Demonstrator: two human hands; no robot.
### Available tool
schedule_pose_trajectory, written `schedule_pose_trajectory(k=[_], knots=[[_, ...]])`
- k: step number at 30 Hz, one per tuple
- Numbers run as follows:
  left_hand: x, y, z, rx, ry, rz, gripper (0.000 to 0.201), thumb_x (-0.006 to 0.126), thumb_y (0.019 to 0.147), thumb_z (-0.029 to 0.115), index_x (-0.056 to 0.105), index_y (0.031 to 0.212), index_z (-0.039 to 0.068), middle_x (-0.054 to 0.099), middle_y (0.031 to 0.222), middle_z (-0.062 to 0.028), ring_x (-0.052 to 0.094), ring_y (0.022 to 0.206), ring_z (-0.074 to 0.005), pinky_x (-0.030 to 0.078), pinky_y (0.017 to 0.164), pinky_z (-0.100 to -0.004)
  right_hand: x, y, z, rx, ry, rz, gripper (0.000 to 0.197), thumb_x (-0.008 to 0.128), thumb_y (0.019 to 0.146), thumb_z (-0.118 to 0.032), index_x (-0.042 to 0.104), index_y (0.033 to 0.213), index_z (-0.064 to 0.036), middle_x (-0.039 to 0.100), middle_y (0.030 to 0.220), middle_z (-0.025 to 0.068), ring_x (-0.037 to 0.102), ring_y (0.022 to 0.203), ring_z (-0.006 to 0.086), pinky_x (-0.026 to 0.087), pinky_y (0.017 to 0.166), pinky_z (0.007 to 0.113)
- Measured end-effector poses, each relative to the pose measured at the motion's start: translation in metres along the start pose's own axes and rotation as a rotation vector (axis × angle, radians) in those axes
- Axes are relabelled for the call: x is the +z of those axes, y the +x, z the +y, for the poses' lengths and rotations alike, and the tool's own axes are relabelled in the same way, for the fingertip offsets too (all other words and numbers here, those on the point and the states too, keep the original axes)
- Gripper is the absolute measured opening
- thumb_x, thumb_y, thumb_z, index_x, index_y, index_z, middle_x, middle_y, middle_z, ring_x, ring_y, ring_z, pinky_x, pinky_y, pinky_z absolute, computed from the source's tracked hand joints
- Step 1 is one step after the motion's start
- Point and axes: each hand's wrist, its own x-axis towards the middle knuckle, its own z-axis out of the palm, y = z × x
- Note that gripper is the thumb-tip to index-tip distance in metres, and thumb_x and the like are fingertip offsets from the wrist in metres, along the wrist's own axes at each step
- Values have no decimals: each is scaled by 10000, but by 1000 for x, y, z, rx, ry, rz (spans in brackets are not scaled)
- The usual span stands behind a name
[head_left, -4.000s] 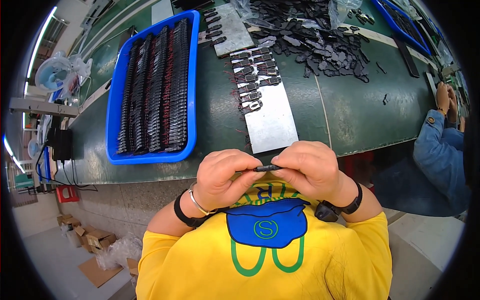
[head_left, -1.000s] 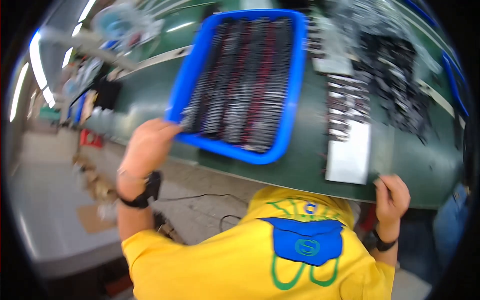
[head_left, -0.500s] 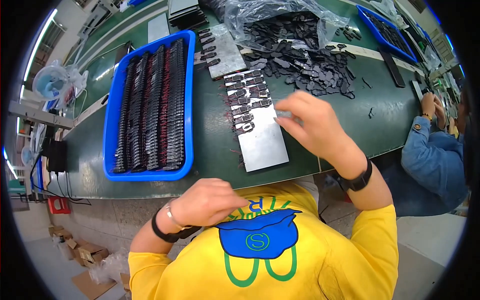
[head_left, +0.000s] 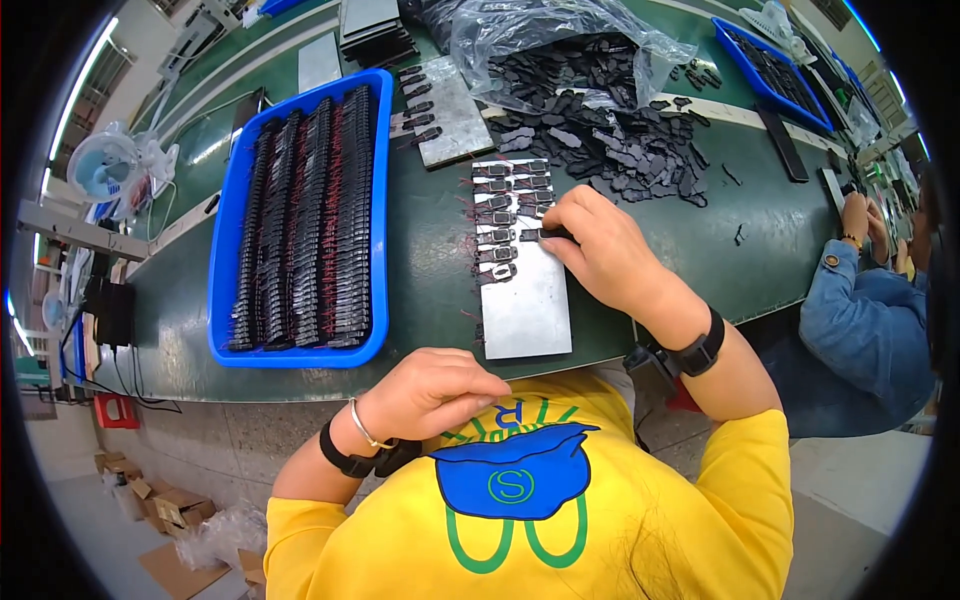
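Note:
My right hand (head_left: pixel 600 240) reaches over the metal plate (head_left: pixel 528 320), pinching a small black component (head_left: pixel 541 235) at the plate's right side. Along the plate's upper part lie two columns of small black components (head_left: pixel 494 218), with thin red wires sticking out at the left. The bottom of the plate is bare metal. Close to my body, in front of the table edge, my left hand (head_left: pixel 440 390) is closed with fingers and thumb drawn together; whatever it may hold is hidden.
A blue tray (head_left: pixel 380 250) packed with rows of black wired parts stands on the left. Loose flat black pieces (head_left: pixel 640 150) spill from a clear plastic bag (head_left: pixel 470 50). Another metal plate (head_left: pixel 455 125) lies behind mine. At the right, a co-worker's sleeve (head_left: pixel 850 320) shows.
My right hand has come down and left onto the plate, with a black component now at its fingertips. The plate has turned straighter and shifted slightly toward me. My left hand has moved slightly right.

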Motion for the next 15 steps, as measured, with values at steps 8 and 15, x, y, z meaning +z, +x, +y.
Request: schedule_pose_trajectory(k=[8,15], knots=[[4,14,8,35,94,145,164,649,806,-13,678,967,3,685,845,-101,656,723,-206,512,638,-295,-10,-14,-15,-55,-45,62,220,707,730,-10,575,906,-9,591,904,124,592,815,319,486,692,385],[14,28,13,-515,-667,496,177,636,868,12,660,1041,-21,688,869,-90,658,767,-132,533,660,-242,-24,-43,-57,-166,135,93,256,726,697,10,588,913,3,638,875,157,622,732,326,500,622,371]])
